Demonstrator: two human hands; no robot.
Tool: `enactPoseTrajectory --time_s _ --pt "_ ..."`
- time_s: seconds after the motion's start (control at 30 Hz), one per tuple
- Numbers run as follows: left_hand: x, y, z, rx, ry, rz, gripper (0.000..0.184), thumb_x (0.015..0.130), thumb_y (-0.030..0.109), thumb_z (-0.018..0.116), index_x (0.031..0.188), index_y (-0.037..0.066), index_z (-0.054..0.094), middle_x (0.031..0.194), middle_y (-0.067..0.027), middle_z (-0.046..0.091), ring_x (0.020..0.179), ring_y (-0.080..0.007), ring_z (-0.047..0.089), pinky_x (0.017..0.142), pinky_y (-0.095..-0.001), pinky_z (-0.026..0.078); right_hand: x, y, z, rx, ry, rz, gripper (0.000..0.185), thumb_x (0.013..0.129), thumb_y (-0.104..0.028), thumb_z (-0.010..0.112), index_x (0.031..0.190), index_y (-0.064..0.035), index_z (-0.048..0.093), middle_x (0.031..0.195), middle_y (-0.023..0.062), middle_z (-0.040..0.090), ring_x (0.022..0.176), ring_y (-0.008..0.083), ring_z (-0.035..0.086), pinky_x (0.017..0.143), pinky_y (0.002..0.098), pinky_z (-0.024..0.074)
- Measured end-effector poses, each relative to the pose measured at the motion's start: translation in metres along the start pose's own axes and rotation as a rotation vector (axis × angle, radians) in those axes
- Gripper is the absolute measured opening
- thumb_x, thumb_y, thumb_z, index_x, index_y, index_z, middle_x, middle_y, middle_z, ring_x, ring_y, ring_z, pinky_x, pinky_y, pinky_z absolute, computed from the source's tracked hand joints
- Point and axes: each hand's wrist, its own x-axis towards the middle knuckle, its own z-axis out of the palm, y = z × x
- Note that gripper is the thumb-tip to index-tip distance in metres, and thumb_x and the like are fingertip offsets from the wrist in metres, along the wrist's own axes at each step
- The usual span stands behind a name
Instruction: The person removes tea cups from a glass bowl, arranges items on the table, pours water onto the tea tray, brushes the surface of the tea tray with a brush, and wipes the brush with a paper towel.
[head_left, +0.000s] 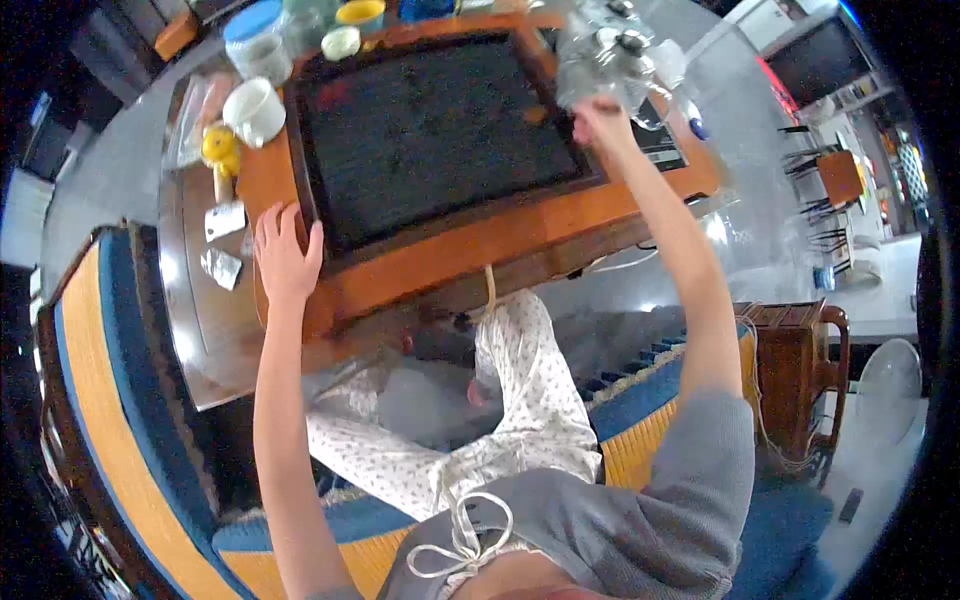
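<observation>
My left hand (287,255) lies flat with its fingers spread on the wooden table edge (430,250), beside the left corner of the dark inset panel (440,130). Near the panel's right side, my right hand (600,122) is closed at the lower edge of a clear glass or plastic cluster (610,60). Its fingers are curled, and what they grip is too small to make out. A yellow figure (220,150) and a white mug (254,112) stand beyond my left hand. Close to that hand are a white card (225,220) and a crumpled silvery wrapper (220,268).
A blue-lidded jar (254,30), a yellow bowl (360,14) and a small pale-green cup (341,43) stand along the far left edge. A blue-and-yellow bench (130,400) runs left of and behind the table. A wooden side stand (790,370) is at the right.
</observation>
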Motion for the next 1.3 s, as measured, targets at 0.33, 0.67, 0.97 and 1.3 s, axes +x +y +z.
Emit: enactPoseTrajectory --time_s 0.33,0.67,0.97,1.3 --pt "-0.001 0.000 -0.002 -0.014 -0.006 0.001 0.036 0.078 0.025 0.056 0.106 0.004 0.050 0.114 -0.0148 0.044 0.111 -0.0328 0.038 0.095 -0.0433 0.030 -0.039 -0.041 0.006 0.107 0.148 0.037 0.022 0.074 -0.018 0.068 0.077 -0.0027 0.053 0.063 0.0089 0.057 0.048 0.0152 0.056 0.042 0.0270 0.0477" --pt "0.001 0.001 -0.002 -0.043 -0.016 -0.025 0.036 0.078 0.025 0.057 0.106 0.004 0.050 0.114 -0.0151 0.044 0.111 -0.0330 0.038 0.095 -0.0435 0.029 0.099 -0.035 0.152 0.355 -0.056 -0.023 0.020 0.073 -0.016 0.069 0.077 -0.0023 0.055 0.066 0.0093 0.059 0.049 0.0159 0.058 0.044 0.0265 0.0488" --pt "-0.001 0.001 -0.001 -0.010 -0.002 0.000 0.036 0.077 0.025 0.057 0.106 0.005 0.049 0.114 -0.0138 0.044 0.110 -0.0328 0.039 0.095 -0.0436 0.030 0.028 -0.001 0.046 0.164 0.176 0.011 0.011 0.074 -0.006 0.061 0.076 -0.0024 0.051 0.060 0.0069 0.053 0.046 0.0139 0.051 0.040 0.0275 0.0468" --pt "0.000 -0.002 0.001 -0.039 0.010 0.024 0.036 0.077 0.025 0.057 0.106 0.004 0.050 0.113 -0.0140 0.045 0.110 -0.0323 0.039 0.094 -0.0426 0.031 -0.058 -0.026 -0.014 -0.038 0.187 -0.091 0.015 0.079 -0.017 0.057 0.073 -0.0037 0.054 0.053 0.0030 0.050 0.041 0.0105 0.047 0.037 0.0238 0.0372"
